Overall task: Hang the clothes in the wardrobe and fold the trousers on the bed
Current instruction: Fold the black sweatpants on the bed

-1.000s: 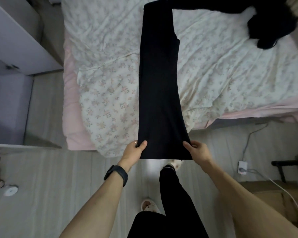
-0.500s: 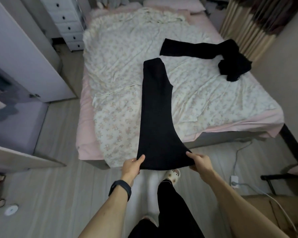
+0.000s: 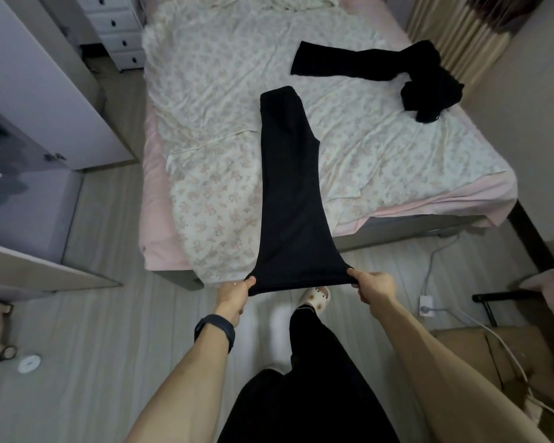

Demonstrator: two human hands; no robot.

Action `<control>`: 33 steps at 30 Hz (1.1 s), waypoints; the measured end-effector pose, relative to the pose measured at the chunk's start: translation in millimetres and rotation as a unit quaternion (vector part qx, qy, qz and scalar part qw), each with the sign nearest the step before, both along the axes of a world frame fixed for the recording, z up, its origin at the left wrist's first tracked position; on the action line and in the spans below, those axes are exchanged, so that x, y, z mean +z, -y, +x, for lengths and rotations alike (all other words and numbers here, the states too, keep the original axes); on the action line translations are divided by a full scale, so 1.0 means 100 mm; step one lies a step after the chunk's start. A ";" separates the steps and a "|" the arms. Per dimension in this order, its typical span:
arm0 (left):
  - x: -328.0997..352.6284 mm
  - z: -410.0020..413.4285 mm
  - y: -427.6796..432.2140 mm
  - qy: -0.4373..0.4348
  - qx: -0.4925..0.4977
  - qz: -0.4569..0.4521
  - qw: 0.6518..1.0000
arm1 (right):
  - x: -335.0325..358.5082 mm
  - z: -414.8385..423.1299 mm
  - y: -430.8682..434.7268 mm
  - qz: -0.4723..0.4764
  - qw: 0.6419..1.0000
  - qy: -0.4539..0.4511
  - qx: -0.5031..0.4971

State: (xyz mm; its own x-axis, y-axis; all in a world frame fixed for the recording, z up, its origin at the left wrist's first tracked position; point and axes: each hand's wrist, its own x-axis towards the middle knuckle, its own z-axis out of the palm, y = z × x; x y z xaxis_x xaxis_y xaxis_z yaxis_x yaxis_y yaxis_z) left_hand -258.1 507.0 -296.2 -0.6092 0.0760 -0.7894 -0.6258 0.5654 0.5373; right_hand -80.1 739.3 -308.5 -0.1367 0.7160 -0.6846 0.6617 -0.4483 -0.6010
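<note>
Head view. Pinching the two near corners of the black trousers (image 3: 288, 193): left hand (image 3: 234, 294) on the left corner, right hand (image 3: 376, 287) on the right, thumb and curled fingers of each clamped on the cloth. Pulled taut between them just off the foot edge of the bed (image 3: 205, 91), above the floor. Laid lengthwise from there up the bed, long axis running foot to head with a slight lean, wide end nearest, narrower end pointing away and resting flat on the floral sheet about mid-bed.

Farther up the bed and to its right side, well apart from the trousers: a second dark garment (image 3: 381, 70), one part stretched out, the rest bunched. Left of the bed, an open wardrobe door (image 3: 29, 91) and a white drawer chest (image 3: 115, 27). Right of the bed's far corner, a curtain (image 3: 454, 33). On the floor off the foot edge, a pale slipper (image 3: 315, 298) below the taut hem and a power socket (image 3: 426, 306) with its cable. Round the left wrist, a dark band (image 3: 215, 332).
</note>
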 end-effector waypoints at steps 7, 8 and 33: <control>0.16 -0.04 0.03 -0.046 -0.071 0.089 0.992 | 0.15 0.00 0.03 0.001 0.991 -0.132 0.027; 0.23 -0.08 -0.03 -0.051 -0.079 0.105 0.990 | 0.22 -0.03 0.01 0.012 0.986 -0.162 0.038; 0.76 -2.78 -2.10 -0.343 -0.437 -0.091 0.827 | 0.68 -2.55 -2.17 0.224 0.935 -0.106 0.255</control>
